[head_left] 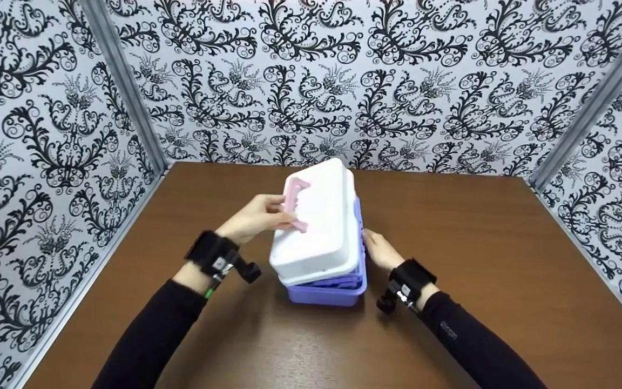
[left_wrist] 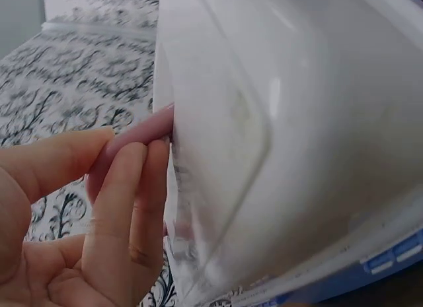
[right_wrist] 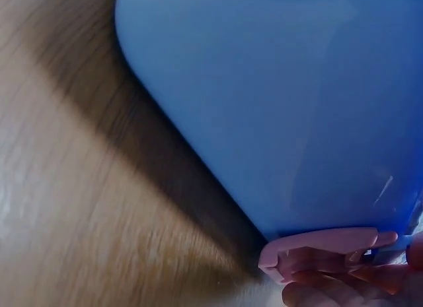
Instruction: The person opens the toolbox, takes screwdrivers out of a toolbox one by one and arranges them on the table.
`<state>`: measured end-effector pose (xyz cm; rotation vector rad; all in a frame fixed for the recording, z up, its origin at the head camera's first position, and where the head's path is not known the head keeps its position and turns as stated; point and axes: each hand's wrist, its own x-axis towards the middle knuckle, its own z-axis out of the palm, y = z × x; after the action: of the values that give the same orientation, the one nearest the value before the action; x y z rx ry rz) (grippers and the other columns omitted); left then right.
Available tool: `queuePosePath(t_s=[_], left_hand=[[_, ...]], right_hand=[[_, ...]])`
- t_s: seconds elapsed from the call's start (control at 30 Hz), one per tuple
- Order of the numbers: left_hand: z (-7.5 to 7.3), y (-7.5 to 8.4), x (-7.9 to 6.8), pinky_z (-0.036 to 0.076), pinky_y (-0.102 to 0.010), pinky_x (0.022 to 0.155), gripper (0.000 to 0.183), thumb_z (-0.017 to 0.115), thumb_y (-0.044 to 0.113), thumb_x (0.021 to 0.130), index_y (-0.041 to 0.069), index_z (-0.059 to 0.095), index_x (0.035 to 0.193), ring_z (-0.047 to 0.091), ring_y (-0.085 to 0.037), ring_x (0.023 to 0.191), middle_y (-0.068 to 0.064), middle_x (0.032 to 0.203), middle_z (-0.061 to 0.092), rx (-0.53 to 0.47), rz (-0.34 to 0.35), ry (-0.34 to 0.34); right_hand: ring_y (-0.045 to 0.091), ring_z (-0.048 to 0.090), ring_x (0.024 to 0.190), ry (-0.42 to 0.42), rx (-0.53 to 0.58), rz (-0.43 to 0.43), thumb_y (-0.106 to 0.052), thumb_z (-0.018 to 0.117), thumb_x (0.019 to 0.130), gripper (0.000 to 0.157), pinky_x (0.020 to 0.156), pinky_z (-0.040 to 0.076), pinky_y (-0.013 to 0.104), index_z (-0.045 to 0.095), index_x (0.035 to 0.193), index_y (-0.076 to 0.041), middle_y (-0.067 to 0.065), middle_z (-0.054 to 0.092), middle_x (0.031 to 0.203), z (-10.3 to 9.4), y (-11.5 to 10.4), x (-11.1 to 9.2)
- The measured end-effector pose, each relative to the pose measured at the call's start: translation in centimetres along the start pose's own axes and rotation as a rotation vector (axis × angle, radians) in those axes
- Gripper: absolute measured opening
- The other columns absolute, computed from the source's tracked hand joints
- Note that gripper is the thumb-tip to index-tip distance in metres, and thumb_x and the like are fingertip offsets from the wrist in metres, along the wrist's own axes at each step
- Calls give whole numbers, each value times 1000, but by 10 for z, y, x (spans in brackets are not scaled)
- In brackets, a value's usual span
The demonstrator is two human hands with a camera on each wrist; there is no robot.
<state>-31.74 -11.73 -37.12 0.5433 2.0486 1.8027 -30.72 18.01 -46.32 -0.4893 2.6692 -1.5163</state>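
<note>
A white lid (head_left: 316, 216) with a pink handle (head_left: 291, 197) leans tilted over a purple-blue plastic box (head_left: 324, 295) on the table. Between lid and box, part of a purple inner tray (head_left: 338, 281) shows at the near end. My left hand (head_left: 259, 216) pinches the pink handle between thumb and fingers, also plain in the left wrist view. At the box's right side is my right hand (head_left: 381, 251). Its fingers (right_wrist: 330, 290) touch a pink latch (right_wrist: 324, 244) that sticks out from the box wall in the right wrist view. Most of that hand is out of that view.
The brown wooden table (head_left: 478, 259) extends around the box on all sides. Patterned black-and-white wall panels (head_left: 322, 81) stand behind it and at both sides, with grey metal posts (head_left: 127, 86) at the corners.
</note>
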Motion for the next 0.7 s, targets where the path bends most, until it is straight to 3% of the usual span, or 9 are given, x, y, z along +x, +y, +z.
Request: queuePosePath(t_s=[0.3, 0.43, 0.6, 0.7], left_hand=[[-17, -12, -17, 56, -33, 96, 51, 65, 4, 93, -10, 47, 139, 74, -18, 95, -15, 106, 73, -130, 35, 46], [-27, -16, -25, 55, -31, 98, 51, 65, 8, 94, -9, 47, 139, 73, -16, 98, -17, 111, 73, -119, 48, 71], [-39, -26, -35, 53, -25, 99, 50, 57, 3, 97, -16, 40, 140, 71, -11, 99, -30, 129, 60, -127, 56, 130], [-44, -32, -39, 53, -23, 97, 50, 54, 1, 98, -17, 36, 141, 71, -8, 98, -22, 123, 66, -142, 45, 154]], right_hand=[[49, 50, 128, 45, -186, -63, -2, 32, 104, 38, 113, 38, 56, 49, 128, 22, 37, 56, 129, 0, 3, 1], [50, 48, 130, 56, -182, -45, -2, 32, 104, 39, 115, 36, 56, 47, 129, 23, 38, 53, 132, 1, 3, 3], [49, 46, 132, 43, -187, -20, -4, 32, 104, 40, 115, 35, 56, 46, 132, 22, 38, 51, 135, 0, 4, 2], [48, 50, 128, 41, -167, -6, -5, 33, 104, 39, 113, 38, 56, 50, 129, 19, 36, 56, 131, -2, 5, 1]])
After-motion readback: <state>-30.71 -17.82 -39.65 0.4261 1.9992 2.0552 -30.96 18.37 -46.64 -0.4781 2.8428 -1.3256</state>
